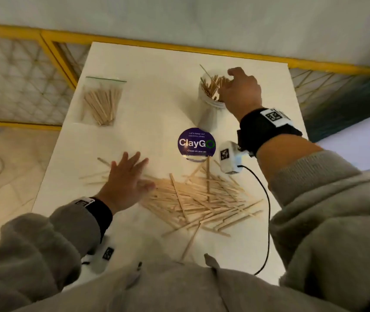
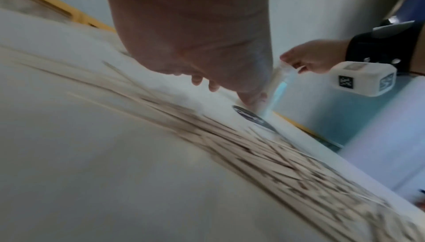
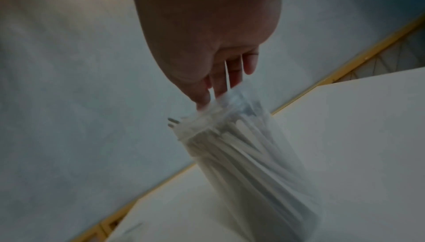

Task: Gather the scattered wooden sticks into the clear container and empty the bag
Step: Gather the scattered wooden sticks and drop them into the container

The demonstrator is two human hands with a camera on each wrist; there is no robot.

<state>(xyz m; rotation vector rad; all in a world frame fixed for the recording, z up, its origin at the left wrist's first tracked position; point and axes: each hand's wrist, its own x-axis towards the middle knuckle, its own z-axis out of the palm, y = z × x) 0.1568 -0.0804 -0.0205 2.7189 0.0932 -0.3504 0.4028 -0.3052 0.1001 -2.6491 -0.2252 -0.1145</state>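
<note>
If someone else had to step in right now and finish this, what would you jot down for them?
Left hand: open, fingers spread flat at the left edge of the loose stick pile.
Right hand: at the mouth of the clear container, fingers among the sticks standing in it; whether it grips any is unclear.
Bag: lying far left on the table, its sticks inside.
Done: some sticks are in the container.
Left: gather the big pile near the front edge, then empty the bag.

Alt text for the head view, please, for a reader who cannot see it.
The right hand reaches into a clear container of wooden sticks; the left hand lies spread beside a scattered pile of sticks. A bag of sticks lies far left.
</note>
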